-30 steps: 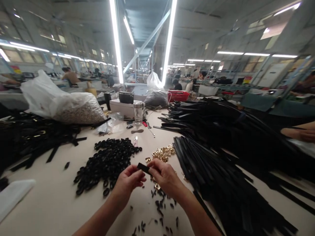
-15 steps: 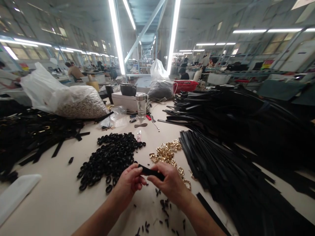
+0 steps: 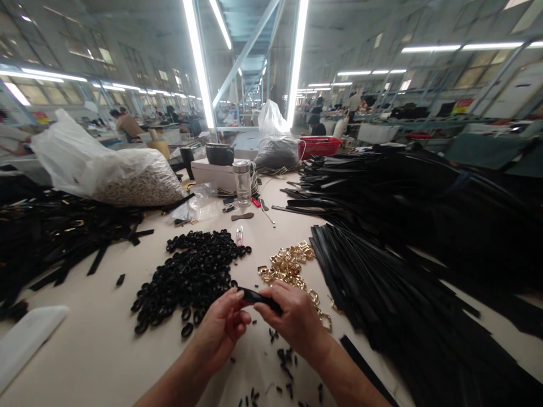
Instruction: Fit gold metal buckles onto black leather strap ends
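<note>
Two hands, the left (image 3: 224,323) and the right (image 3: 293,317), pinch a black strip (image 3: 254,296) between them above the worktop (image 3: 106,350), seemingly to keep it taut. Black rings (image 3: 186,271) lie to the left, gold buckles (image 3: 288,263) just beyond the right hand, probably for easy reach.

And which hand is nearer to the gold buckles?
The right hand, at the near edge of the gold buckles; the left hand is farther off, to their near left.
</note>
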Available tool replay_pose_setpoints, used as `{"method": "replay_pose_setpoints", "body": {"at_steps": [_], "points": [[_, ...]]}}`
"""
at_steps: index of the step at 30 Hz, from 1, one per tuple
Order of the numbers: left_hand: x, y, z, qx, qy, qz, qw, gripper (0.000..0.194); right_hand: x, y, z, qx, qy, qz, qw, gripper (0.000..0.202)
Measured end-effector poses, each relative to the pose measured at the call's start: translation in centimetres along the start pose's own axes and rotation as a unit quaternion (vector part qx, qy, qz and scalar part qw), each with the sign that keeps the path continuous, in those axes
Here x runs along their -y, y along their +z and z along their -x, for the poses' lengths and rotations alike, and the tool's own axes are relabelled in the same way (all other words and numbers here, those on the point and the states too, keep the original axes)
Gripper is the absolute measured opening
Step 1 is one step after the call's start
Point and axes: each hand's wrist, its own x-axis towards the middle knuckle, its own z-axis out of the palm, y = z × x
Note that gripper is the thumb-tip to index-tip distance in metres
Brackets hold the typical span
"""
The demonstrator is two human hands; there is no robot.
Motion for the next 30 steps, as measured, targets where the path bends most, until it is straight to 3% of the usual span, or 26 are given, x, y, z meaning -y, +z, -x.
{"method": "replay_pose_setpoints", "body": {"at_steps": [3, 6, 9, 11, 16, 19, 24, 27, 30], "points": [[0.0, 0.0, -0.2, 0.010, 0.032, -0.028, 0.999, 0.026, -0.1, 0.0, 0.1, 0.019, 0.002, 0.002, 1.000, 0.018], [-0.3, -0.2, -0.3, 0.045, 0.137, -0.145, 0.979, 0.028, -0.1, -0.1, 0.2, 0.018, 0.004, 0.011, 1.000, 0.019], [-0.8, -0.4, -0.1, 0.072, 0.269, -0.334, 0.900, 0.024, -0.2, -0.1, 0.3, 0.021, 0.000, 0.024, 0.999, 0.019], [-1.1, -0.4, 0.0, 0.081, 0.319, -0.419, 0.846, 0.012, -0.2, 0.1, 0.4, 0.024, -0.005, 0.033, 0.999, 0.019], [-1.3, -0.8, -0.3, 0.078, 0.411, -0.499, 0.759, 0.008, -0.7, 0.1, 0.4, 0.019, -0.019, 0.002, 1.000, 0.014], [-1.6, -1.3, -0.4, 0.076, 0.492, -0.514, 0.699, 0.010, -2.3, -1.0, -0.2, -0.025, -0.009, -0.041, 0.999, 0.012], [-2.2, -1.7, -0.1, 0.078, 0.509, -0.522, 0.680, 0.007, -6.6, -4.2, -1.9, -0.162, 0.069, -0.016, 0.984, 0.017], [-2.0, -1.4, 0.3, 0.113, 0.500, -0.533, 0.673, 0.007, -8.4, -6.1, -3.4, -0.178, 0.077, 0.006, 0.981, 0.019], [-1.8, -0.8, 0.8, 0.156, 0.486, -0.542, 0.668, 0.008, -8.3, -8.0, -5.2, -0.174, 0.065, 0.026, 0.982, 0.020]]}}
